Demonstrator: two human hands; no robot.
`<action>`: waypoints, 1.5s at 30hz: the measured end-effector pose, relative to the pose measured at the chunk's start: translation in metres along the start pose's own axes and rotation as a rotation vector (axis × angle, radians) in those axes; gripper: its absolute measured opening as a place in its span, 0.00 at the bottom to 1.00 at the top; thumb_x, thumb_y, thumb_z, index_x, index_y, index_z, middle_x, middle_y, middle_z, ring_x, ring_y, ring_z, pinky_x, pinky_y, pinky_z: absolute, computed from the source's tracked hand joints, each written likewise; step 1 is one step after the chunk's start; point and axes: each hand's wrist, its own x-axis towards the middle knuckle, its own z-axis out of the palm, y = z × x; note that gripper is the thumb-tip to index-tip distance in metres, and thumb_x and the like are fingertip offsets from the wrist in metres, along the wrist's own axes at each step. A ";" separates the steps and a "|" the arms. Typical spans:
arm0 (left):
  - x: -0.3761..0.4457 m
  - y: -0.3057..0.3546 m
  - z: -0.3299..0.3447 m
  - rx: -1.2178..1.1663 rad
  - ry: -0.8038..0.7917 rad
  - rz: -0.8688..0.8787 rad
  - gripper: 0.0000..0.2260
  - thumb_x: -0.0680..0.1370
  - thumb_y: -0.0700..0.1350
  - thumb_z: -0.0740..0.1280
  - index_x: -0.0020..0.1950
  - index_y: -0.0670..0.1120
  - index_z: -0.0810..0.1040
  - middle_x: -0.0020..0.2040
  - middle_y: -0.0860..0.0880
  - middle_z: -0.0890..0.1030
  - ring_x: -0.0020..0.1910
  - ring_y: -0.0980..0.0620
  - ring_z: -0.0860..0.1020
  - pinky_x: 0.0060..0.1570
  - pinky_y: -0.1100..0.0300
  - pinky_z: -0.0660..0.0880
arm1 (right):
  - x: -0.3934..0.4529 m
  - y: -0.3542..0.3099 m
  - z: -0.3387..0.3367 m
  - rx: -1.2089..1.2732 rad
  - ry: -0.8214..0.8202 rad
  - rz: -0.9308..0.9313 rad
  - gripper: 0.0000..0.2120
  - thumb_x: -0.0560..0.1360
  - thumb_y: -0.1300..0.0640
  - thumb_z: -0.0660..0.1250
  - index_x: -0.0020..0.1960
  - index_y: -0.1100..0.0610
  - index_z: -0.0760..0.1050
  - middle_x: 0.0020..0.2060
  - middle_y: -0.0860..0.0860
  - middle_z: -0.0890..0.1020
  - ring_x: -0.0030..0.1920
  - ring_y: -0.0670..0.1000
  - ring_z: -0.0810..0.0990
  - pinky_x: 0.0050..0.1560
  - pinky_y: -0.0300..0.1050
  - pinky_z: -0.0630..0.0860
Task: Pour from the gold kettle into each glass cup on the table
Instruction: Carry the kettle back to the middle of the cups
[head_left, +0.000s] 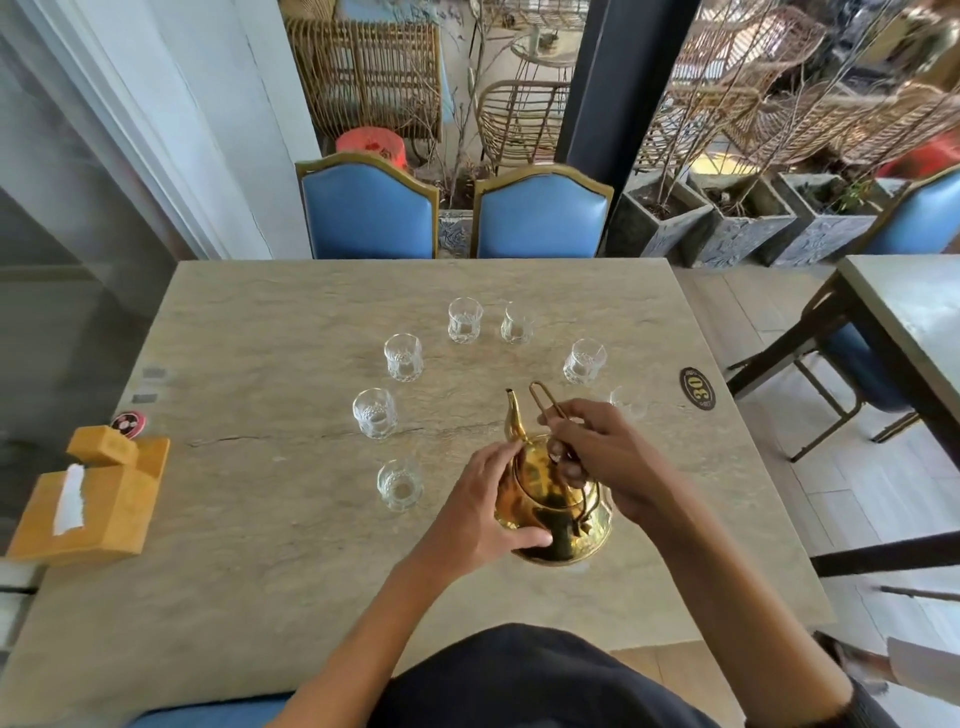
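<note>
The gold kettle (553, 501) is sitting on the table (249, 322) near the person's edge, spout (514, 418) pointing away toward an arc of glass cups. The right hand (608, 457) is pinching the wire handle (545, 402), fingers clamped together around it; the left hand (480, 506) is cupping the kettle's left flank, fingers curled against the body and thumb underneath.

Relative to the kettle: one cup (400, 484) is standing just to its left, a second (375, 413) and third (403, 357) farther left and beyond, two (465, 319) (518, 325) well beyond the spout, one (584, 361) beyond and to the right, and one (629, 402) partly hidden behind the right hand.

Likely hazards: the hidden cup is sitting close to the right wrist and could be knocked as the kettle is lifting; the thin handle could let the body swing, sending the stream past a narrow rim; whether the lid is secured cannot be told.
</note>
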 end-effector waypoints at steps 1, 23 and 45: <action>0.003 -0.003 -0.005 0.004 -0.002 -0.005 0.52 0.71 0.55 0.85 0.87 0.54 0.59 0.83 0.50 0.62 0.78 0.56 0.64 0.77 0.64 0.63 | 0.004 -0.002 0.002 -0.002 0.003 -0.003 0.08 0.84 0.61 0.60 0.58 0.63 0.76 0.32 0.51 0.74 0.27 0.46 0.70 0.28 0.39 0.67; 0.064 -0.056 0.004 0.115 0.057 -0.192 0.49 0.74 0.48 0.83 0.88 0.54 0.59 0.84 0.48 0.62 0.82 0.47 0.64 0.80 0.52 0.65 | 0.115 0.032 0.013 0.013 -0.036 0.136 0.07 0.83 0.63 0.59 0.57 0.63 0.74 0.36 0.54 0.78 0.33 0.48 0.76 0.36 0.43 0.75; 0.141 -0.098 0.016 0.219 -0.048 -0.305 0.48 0.77 0.43 0.81 0.89 0.43 0.55 0.88 0.41 0.58 0.86 0.42 0.61 0.79 0.58 0.59 | 0.191 0.062 0.024 0.003 0.040 0.198 0.08 0.82 0.64 0.56 0.48 0.59 0.72 0.36 0.55 0.79 0.35 0.51 0.77 0.41 0.50 0.75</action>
